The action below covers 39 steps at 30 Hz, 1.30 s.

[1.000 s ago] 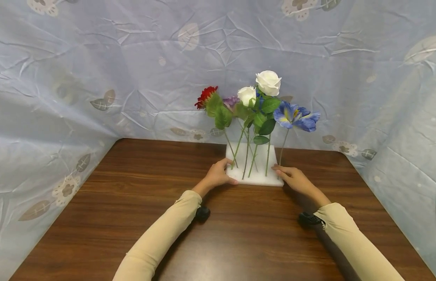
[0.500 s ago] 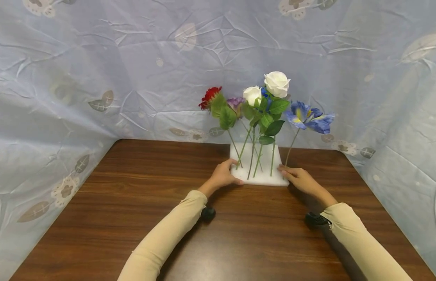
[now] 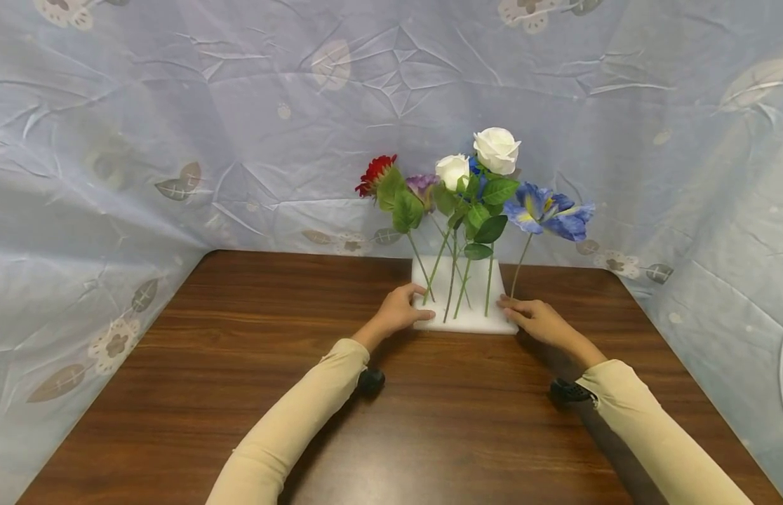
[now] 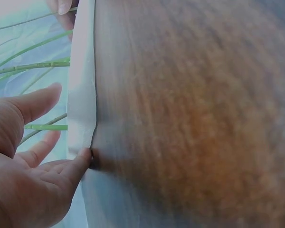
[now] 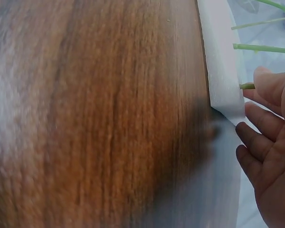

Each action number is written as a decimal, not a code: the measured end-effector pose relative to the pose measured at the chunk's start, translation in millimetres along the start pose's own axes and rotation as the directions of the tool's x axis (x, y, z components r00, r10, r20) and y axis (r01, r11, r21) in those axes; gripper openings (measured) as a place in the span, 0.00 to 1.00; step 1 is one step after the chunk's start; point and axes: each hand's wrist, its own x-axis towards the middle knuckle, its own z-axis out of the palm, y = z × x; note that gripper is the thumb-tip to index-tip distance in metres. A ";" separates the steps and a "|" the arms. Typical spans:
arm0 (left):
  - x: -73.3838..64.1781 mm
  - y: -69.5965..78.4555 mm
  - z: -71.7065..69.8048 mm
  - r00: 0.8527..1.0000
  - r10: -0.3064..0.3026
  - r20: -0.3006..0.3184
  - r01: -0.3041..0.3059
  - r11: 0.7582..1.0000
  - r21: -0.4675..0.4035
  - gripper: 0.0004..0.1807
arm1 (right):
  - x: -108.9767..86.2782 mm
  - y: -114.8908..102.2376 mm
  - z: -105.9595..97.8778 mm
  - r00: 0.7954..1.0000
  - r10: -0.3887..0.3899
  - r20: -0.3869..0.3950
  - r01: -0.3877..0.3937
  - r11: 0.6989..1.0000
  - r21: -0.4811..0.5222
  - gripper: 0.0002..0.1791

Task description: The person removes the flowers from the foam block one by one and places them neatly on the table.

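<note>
A white foam board [image 3: 473, 324] lies on the table with several artificial flowers upright in it. Among them are a red flower [image 3: 377, 174], a purple one [image 3: 422, 185], two white roses [image 3: 496, 150] and a blue iris [image 3: 549, 210] at the right. At the board's left side is my left hand [image 3: 398, 311]; a fingertip touches the foam edge, and the thumb sits raised in the left wrist view. My right hand [image 3: 543, 324] pinches the iris stem [image 5: 247, 86] low down, between thumb and index finger, at the board's right front corner. The other right fingers rest by the foam's side.
The brown wooden table [image 3: 290, 301] stretches to both sides and toward me. A patterned pale fabric curtain [image 3: 240, 105] hangs close behind and along both sides. Green rose leaves [image 3: 486, 228] overhang the board's middle.
The foam board with its flowers has shifted slightly right since a second ago. My left thumb has lifted from the board's front edge. The iris bloom swung right, then slightly back left.
</note>
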 end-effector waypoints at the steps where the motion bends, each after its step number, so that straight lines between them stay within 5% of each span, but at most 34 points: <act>1: 0.3 0.3 -0.6 1.000 0.006 -0.010 -0.006 1.000 -0.002 0.29 | 0.1 -0.3 -0.2 1.000 -0.001 -0.001 0.001 1.000 -0.002 0.22; 9: 3.2 5.6 -5.3 0.992 0.045 -0.117 -0.048 0.998 -0.027 0.21 | -0.3 -2.0 -0.3 1.000 0.006 -0.010 -0.006 1.000 0.003 0.23; 18: 6.5 23.1 -10.0 0.950 0.132 -0.282 -0.148 0.988 -0.036 0.15 | -0.9 -1.8 -0.6 1.000 0.016 0.004 -0.016 1.000 0.006 0.23; 25: 3.9 38.4 -18.0 0.966 0.200 -0.164 -0.215 0.973 -0.084 0.14 | 3.2 -0.5 -0.3 1.000 -0.013 -0.005 0.013 1.000 -0.028 0.21; 31: 4.9 40.2 -17.5 0.982 0.184 -0.033 -0.187 0.975 -0.124 0.15 | 4.2 1.0 -1.5 0.998 -0.061 -0.014 0.060 0.996 -0.059 0.22; 39: 9.6 31.3 -6.5 0.989 0.149 0.017 -0.147 0.984 -0.099 0.14 | 2.7 0.7 -6.3 0.995 -0.102 -0.003 0.101 0.994 -0.050 0.25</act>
